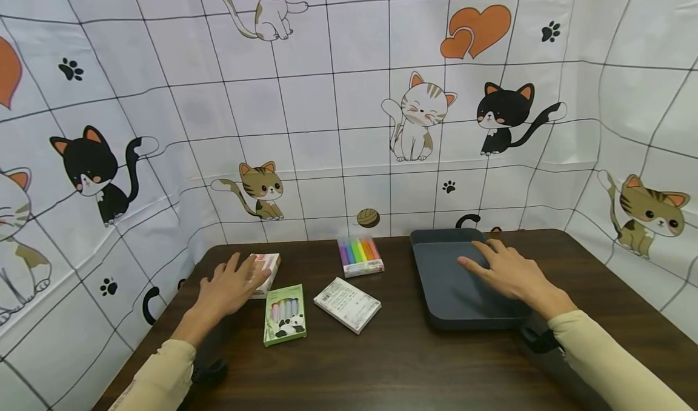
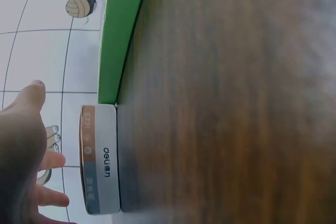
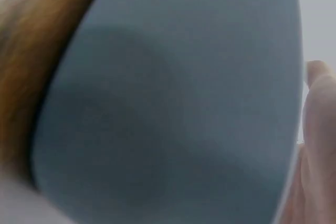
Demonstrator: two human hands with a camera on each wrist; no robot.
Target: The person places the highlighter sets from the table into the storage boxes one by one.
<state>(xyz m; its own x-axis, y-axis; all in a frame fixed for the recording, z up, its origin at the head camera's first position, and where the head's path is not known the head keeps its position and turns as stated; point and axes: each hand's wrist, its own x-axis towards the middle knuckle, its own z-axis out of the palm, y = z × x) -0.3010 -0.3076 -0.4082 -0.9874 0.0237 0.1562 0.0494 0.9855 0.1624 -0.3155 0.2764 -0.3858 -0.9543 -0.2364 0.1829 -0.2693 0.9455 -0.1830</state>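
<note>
Two hands over a dark table [image 1: 382,368], well apart, neither gripping anything. Left hand [image 1: 228,288] over a small white-and-red carton [image 1: 273,262], left of centre; it partly covers the carton, contact not certain. Right hand [image 1: 511,273] above the right side of a grey tray [image 1: 444,284], right of centre; touch cannot be told.

Carton probably light, thin card, a little slick, easily dented; best pinched across its narrow sides. Tray looks stiff and smooth, likely steadiest held by its raised rim.

Pose: both forearms enter from the lower corners, palms down, fingers loosely spread; right thumb points toward mid-frame.

Outward: green panda box [image 1: 285,314] just below the carton; white printed box [image 1: 347,305] lying tilted at centre; rainbow marker pack [image 1: 362,258] behind it; cat-print cloth [image 1: 338,120] fills the upper frame.
</note>
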